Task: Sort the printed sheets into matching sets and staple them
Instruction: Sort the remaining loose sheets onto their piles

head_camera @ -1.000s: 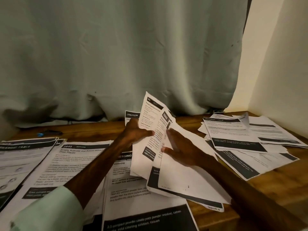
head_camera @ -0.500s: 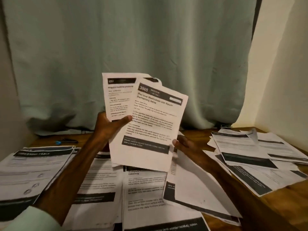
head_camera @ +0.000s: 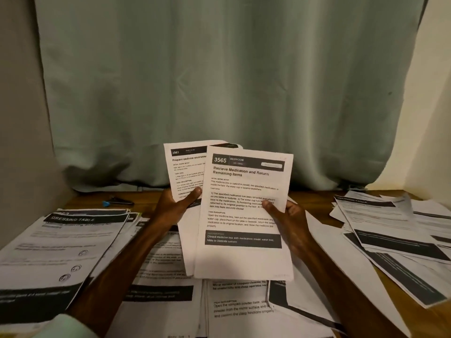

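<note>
At 6 o'clock, loose printed sheets cover the wooden table. Above them your left hand pinches sheet 3561 while your right hand pinches Bedroom sheet 3565, which overlaps it at centre. You seem to be mid-sort: next, match each heading to a pile, such as the Dressing Table stack at 8 o'clock.

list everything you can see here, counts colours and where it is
sheet 3565: one, white and black, held up centre
sheet 3561: one, white, behind it, left
Dressing Table pile: several, white and black, table left
middle sheets: several, white, under the hands
right pile: several, white and black, table right
blue-tipped tool: one, table back left
table: one, brown wood
curtain: one, pale green, behind
left hand: one, holds sheet 3561
right hand: one, holds sheet 3565
</note>
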`<state>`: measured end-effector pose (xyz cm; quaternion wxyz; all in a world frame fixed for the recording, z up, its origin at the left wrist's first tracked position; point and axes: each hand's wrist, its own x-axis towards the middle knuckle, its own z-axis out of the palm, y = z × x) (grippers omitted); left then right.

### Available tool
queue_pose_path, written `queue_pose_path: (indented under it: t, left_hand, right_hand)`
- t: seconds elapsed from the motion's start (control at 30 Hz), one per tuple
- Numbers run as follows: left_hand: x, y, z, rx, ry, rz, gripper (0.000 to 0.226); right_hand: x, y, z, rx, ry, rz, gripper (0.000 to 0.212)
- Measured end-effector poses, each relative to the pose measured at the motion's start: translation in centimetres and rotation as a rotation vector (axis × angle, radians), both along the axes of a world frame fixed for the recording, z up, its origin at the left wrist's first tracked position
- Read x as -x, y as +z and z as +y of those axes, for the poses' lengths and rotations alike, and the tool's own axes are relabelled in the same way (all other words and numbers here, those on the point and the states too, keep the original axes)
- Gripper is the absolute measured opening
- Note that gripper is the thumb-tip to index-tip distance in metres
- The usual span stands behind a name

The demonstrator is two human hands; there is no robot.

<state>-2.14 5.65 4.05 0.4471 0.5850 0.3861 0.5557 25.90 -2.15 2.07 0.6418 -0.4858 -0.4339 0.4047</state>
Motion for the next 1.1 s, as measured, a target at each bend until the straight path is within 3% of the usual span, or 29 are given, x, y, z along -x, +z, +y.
queue_pose_path:
  t: [0.4, 0.6, 0.77, 0.9, 1.1]
  left_hand:
    - [0.2, -1.9, 0.5, 0.021, 0.062, 0.022, 0.016]
    - [0.7, -1.5, 0.4, 0.044, 0.022, -0.054, 0.030]
    - [1.2, -1.2, 0.1, 0.084, -0.078, -0.100, 0.054]
    - [1.0, -0.9, -0.4, 0.118, -0.138, -0.145, 0.048]
    - [1.0, -0.7, -0.8, 0.110, -0.158, -0.177, 0.042]
  right_hand:
    - [-0.1, -0.4, 0.1, -0.001, 0.036, -0.004, 0.027]
    - [0.3, -0.4, -0.8, -0.027, 0.109, 0.030, 0.032]
    - [0.6, -0.4, -0.8, -0.040, 0.109, 0.044, 0.044]
    - [0.6, -0.6, -0.6, -0.045, 0.102, 0.036, 0.032]
    - [0.4, -1.0, -0.2, -0.041, 0.109, 0.035, 0.032]
